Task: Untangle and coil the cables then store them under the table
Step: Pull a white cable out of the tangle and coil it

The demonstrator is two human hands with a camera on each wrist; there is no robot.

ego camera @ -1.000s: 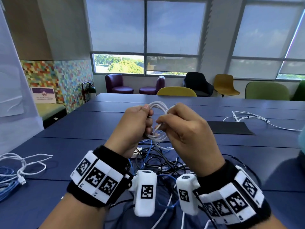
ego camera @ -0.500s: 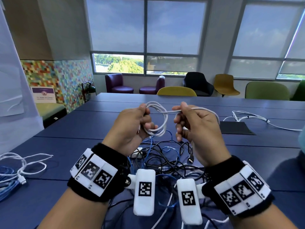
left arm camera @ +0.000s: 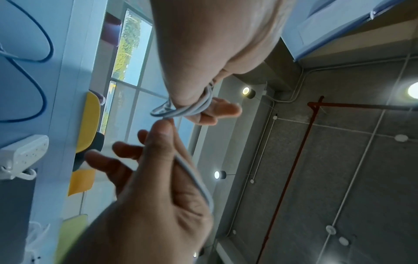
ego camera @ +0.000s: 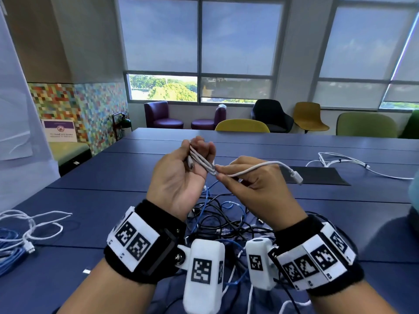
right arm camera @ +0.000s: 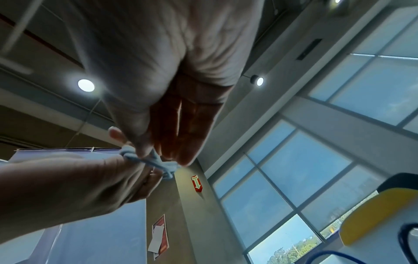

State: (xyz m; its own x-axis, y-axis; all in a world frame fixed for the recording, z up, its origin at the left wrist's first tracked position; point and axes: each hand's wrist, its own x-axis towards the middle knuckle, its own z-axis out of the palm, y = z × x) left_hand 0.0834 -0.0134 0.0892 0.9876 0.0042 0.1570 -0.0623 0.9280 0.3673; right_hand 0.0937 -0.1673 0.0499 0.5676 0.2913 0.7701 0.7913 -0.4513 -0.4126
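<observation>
white cable (ego camera: 202,162): centre of the head view, raised above the table, folded into a short bundle of a few strands lying across my left palm. A metal plug tip shows near the thumb side of the bundle.
free end: leaves the bundle at its lower right, arcs right over my right hand, ends in a white connector (ego camera: 295,176) hanging just past my knuckles.
left hand (ego camera: 181,175): palm up, fingers curled round the bundle and holding it. In the left wrist view the strands (left arm camera: 181,111) loop round the fingers.
right hand (ego camera: 256,184): thumb and forefinger pinch the cable right where it exits the bundle, other fingers loosely curled. The two hands are nearly touching at that point.
right wrist view: the cable (right arm camera: 149,161) sits between both sets of fingertips, blurred, can't tell the wrap count.
cable tangle (ego camera: 224,214): black and blue cables heaped on the table directly below my hands, lower centre of the head view.
table (ego camera: 113,177): dark blue, spans the frame.
left edge: loose white cable (ego camera: 34,223) lying on a blue cable (ego camera: 9,252).
right edge, mid height: another white cable (ego camera: 347,162), just beside a black mat (ego camera: 317,175).
far side: chairs in yellow, green, black and purple under the windows.
</observation>
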